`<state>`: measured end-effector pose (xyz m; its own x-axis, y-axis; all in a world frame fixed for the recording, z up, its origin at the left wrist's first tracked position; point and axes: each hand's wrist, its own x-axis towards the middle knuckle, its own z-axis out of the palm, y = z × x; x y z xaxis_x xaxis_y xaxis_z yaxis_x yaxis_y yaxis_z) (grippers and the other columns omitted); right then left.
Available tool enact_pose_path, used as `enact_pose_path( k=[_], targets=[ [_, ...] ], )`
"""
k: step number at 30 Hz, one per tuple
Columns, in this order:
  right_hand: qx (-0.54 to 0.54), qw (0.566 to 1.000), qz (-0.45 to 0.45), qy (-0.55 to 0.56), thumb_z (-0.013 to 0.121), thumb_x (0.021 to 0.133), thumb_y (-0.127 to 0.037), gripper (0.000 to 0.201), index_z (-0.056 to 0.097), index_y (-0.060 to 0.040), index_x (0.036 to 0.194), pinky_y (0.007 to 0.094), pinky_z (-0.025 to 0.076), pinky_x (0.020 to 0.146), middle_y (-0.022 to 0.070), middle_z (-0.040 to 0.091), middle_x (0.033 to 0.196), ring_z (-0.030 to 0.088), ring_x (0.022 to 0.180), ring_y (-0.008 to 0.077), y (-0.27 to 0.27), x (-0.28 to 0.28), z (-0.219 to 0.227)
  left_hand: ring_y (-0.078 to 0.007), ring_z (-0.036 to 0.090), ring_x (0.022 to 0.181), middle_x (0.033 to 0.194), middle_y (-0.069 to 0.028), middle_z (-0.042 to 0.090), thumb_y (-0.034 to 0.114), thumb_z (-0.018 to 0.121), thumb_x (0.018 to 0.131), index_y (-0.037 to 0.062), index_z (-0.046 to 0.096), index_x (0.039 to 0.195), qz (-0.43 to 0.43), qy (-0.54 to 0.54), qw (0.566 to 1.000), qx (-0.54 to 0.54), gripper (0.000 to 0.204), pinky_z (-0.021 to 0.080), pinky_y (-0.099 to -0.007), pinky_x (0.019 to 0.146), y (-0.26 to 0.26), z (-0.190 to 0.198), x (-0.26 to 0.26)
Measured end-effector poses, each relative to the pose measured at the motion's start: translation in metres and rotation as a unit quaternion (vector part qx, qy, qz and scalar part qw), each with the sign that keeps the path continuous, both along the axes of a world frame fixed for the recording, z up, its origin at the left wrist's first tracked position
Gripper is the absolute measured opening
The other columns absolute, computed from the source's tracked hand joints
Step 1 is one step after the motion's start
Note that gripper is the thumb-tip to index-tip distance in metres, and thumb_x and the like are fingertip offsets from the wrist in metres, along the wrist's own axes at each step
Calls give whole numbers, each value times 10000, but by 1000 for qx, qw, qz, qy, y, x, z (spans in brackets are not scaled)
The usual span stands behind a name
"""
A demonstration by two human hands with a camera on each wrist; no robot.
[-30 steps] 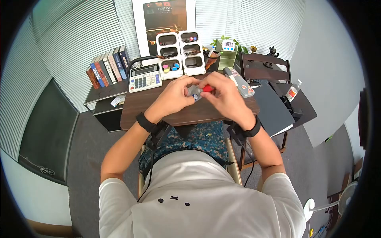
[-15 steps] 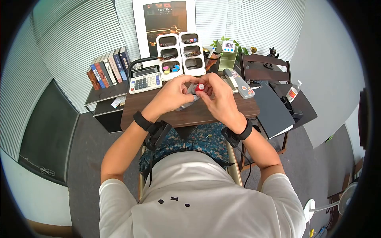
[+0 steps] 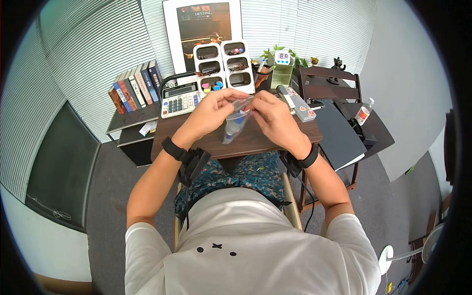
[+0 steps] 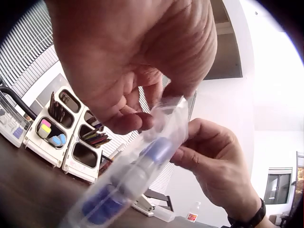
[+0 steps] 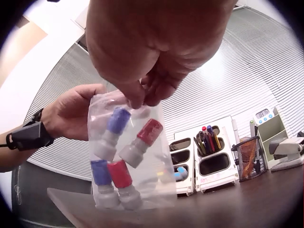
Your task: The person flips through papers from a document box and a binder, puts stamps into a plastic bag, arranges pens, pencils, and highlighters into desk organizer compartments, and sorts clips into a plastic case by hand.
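One bag (image 5: 154, 186) holds two red (image 5: 150, 132), two blue pieces (image 5: 118, 121).

left fingers (image 3: 230, 94), right fingers (image 3: 262, 102), both bent

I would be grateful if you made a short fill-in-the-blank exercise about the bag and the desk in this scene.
1. The see-through bag between the left hand and right hand contains ____ small pieces.
2. Two of those pieces have blue ends and two have ____ ends.
3. The keyed device beside the books is a ____.
4. The digital clock sits on a holder coloured pale ____.

Missing words: four; red; calculator; green.
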<state>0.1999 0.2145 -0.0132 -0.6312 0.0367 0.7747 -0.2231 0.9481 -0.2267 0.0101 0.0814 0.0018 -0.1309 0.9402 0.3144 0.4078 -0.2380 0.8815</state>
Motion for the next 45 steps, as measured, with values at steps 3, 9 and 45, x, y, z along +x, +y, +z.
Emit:
enact_pose_path(
  k=[3,9,45],
  targets=[
    [-24,998,-21,50,747,856,33,145,706,-1,991,440,532,755,146,650,958,666,867,367,0,-2,-1,-61,603,973,1249,-84,694,75,701,1009,35,515,1547,-25,-51,997,53,571,514,-241,907,-2,3,12],
    [-152,981,-100,61,799,847,-11,100,754,-11,936,399,504,699,106,658,826,638,736,287,-5,6,13,-160,629,1226,1381,-119,652,200,800,989,40,324,1647,-24,-68,997,-34,827,518,-326,1045,-4,-5,10],
    [-104,994,-41,-9,794,881,-69,125,716,25,854,421,494,647,162,650,791,642,698,334,-8,10,15,-85,656,968,1036,-45,791,245,674,1079,-30,795,1167,62,15,995,83,313,525,-278,917,-13,-29,-23]
  ],
)
